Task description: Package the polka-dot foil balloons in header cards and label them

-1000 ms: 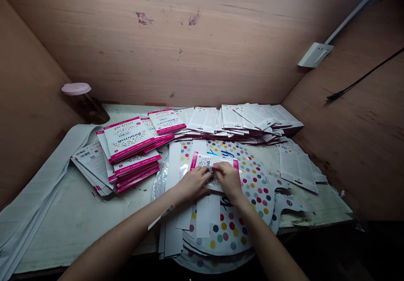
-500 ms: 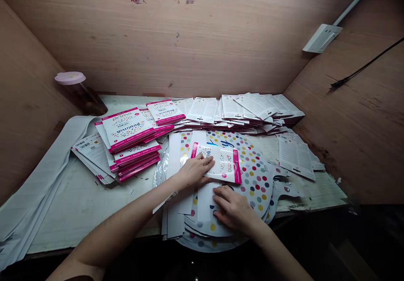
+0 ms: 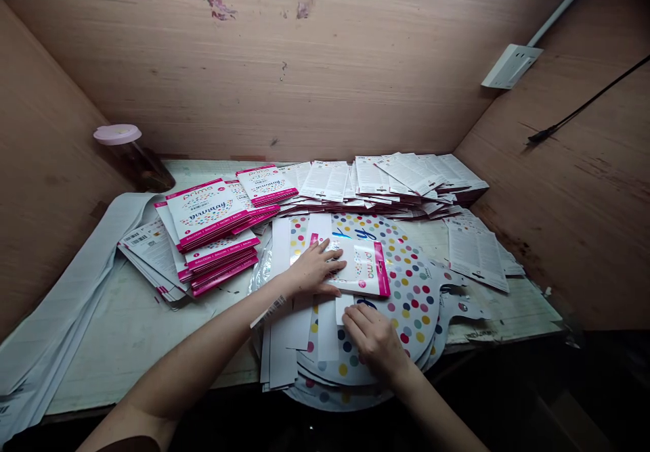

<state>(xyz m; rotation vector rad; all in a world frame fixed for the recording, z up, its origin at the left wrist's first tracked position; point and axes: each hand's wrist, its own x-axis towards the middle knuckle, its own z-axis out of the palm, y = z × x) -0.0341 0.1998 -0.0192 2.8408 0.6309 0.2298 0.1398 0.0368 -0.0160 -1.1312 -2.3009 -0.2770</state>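
One packet [image 3: 361, 266]: white with pink end bands, lying flat, "prima" side up, on a stack of dotted sheets [image 3: 417, 302]; its long axis runs left to right before the person, the right end uncovered.
Left hand [image 3: 315, 268]: palm down, fingers spread wide across the packet's left half, resting on it rather than gripping.
Right hand [image 3: 373, 335]: fingers bent and held close together, their tips on a white slip [image 3: 344, 309]; whether the thumb pinches it cannot be told.
Nearer hand: the left, in contact with the packet; from the right hand, the packet lies just beyond the fingertips, away from the body, the slip between them.
White strips [image 3: 282, 360]: laid over the left side of the sheets, their length pointing away from the person.
Pink-edged stack [image 3: 206, 215]: printed packets piled to the left on the pale desk [image 3: 116, 330].
Back row [image 3: 325, 178]: many more packets, text side up, along the wooden wall [image 3: 305, 86].
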